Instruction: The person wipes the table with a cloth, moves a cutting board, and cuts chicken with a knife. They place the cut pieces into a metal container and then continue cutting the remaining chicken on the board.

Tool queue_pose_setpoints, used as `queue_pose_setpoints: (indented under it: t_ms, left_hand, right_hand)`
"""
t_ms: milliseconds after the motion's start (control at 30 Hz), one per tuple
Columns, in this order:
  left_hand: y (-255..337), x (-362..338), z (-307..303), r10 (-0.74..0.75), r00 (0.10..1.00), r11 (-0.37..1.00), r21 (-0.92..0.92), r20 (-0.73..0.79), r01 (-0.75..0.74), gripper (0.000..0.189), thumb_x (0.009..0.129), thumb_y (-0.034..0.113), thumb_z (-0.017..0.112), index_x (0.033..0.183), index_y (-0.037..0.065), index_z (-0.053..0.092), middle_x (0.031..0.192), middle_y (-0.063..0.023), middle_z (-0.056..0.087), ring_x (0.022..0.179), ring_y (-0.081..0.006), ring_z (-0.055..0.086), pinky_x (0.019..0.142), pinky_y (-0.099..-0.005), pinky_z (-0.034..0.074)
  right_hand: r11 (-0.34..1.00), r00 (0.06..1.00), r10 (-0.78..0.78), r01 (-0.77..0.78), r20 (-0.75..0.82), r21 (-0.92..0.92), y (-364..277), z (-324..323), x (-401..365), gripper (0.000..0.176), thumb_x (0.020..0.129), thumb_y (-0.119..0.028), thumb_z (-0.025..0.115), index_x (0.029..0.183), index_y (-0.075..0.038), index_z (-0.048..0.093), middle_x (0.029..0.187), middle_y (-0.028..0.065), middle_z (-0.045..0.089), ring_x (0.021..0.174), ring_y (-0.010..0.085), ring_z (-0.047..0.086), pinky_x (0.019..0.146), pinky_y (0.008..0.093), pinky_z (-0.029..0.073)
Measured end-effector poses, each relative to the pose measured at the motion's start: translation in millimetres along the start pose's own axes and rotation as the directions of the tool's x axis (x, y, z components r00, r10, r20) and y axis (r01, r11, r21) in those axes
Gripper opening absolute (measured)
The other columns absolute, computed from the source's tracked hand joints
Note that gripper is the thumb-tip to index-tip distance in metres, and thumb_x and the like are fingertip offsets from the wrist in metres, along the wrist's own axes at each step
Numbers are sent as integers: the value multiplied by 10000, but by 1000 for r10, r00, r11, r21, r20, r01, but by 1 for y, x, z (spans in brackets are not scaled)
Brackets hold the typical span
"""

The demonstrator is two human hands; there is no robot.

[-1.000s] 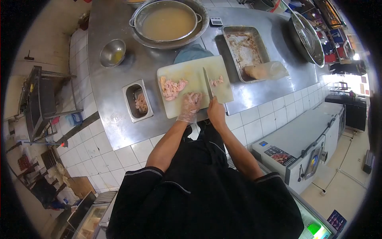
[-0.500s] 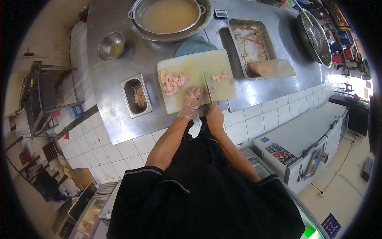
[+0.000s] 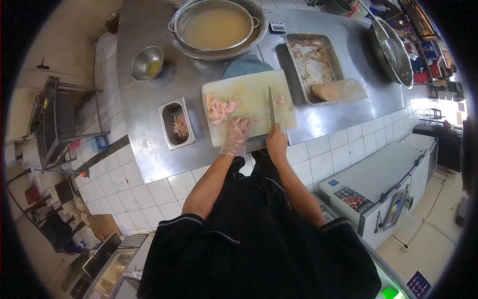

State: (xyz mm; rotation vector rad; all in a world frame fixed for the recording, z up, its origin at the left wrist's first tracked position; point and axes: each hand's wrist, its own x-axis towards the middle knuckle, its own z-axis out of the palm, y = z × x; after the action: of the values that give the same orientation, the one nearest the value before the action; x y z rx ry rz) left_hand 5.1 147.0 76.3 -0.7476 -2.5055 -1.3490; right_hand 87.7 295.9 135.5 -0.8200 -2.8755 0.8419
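A white cutting board [image 3: 259, 87] lies on the steel table. My left hand [image 3: 238, 132], in a clear plastic glove, has its fingers pressed together on a thin strip of pale meat [image 3: 258, 119] at the board's near side. The handle of a knife is in my closed right hand [image 3: 277, 142]; its blade [image 3: 272, 107] points away from me across the board. A pile of pink meat strips [image 3: 219, 110] rests at the board's left. Right of the blade are small cut pieces [image 3: 280, 100]. Meat pieces [image 3: 181, 127] also lie in a small steel container [image 3: 164, 119].
Beyond the board stand a large pot of cloudy liquid [image 3: 214, 25] and a blue-grey cloth [image 3: 248, 66]. At the right is a stained tray [image 3: 313, 55] with a bagged item [image 3: 338, 91] over its edge. A small steel bowl [image 3: 147, 63] sits at the left.
The knife has moved right and stands more upright in view. My left hand is slightly lower, and a thin strip now stretches from it toward the blade. Fewer pieces show right of the blade.
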Motion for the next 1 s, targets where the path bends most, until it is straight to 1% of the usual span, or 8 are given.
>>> queue_pose_setpoints:
  t_ms: [133,333,400,567,667,833,967,1000]
  left_hand:
    - [-1,-2,-8,21,999,999,42,-30,-19,135,819,103,755,945,78,715,853,-133,644,833,-375,618,736,-494,499]
    - [11,4,-15,-46,998,997,57,-49,49,158,798,110,753,949,87,714,874,-128,657,871,-373,618,802,-504,485]
    - [18,12,-8,-8,999,997,71,-41,11,146,794,141,753,927,96,716,882,-115,666,877,-365,622,809,-502,478]
    - [27,29,12,-19,996,993,117,92,8,85,810,177,725,860,108,724,857,-100,676,880,-355,629,780,-496,475]
    - [24,27,23,-19,997,991,130,68,10,60,818,167,709,833,111,726,831,-104,677,839,-352,636,747,-497,481]
    - [24,28,27,8,998,993,118,-69,0,50,818,144,701,834,102,724,837,-112,694,780,-360,643,723,-491,498]
    - [20,33,21,13,999,999,30,-30,-12,75,816,144,725,860,85,730,849,-126,698,798,-368,644,735,-495,501]
    - [22,32,15,16,1000,1000,-3,-19,-16,88,808,146,736,869,82,732,848,-129,695,795,-372,641,733,-498,500]
  right_hand:
    - [1000,1000,-12,12,-5,-2,-3,-4,7,191,1041,-190,504,1036,1,520,714,299,648,693,512,646,610,605,485]
    - [1000,1000,13,-13,9,13,-18,-7,1,193,1039,-189,513,1020,4,521,708,309,644,702,520,648,619,611,490]
    - [1000,1000,10,-10,24,11,-19,-8,0,175,1030,-170,515,1024,5,520,718,309,648,715,521,650,625,610,492]
    - [996,993,-88,89,73,-1,-10,6,4,128,965,-63,510,1070,9,519,783,308,667,764,515,657,650,605,494]
    - [999,994,-52,52,98,3,-9,10,1,174,922,-26,506,1090,18,520,811,314,671,774,516,657,668,607,496]
    - [998,988,26,-18,151,-54,3,-5,-43,185,966,-98,531,1097,34,526,762,326,656,747,529,657,663,620,505]
    - [991,965,117,-99,236,-87,9,-16,-58,169,984,-114,515,1079,26,524,792,315,668,782,518,667,668,607,513]
    - [995,974,84,-71,210,-68,11,-16,-57,168,988,-120,517,1073,24,526,781,312,666,770,519,665,663,610,513]
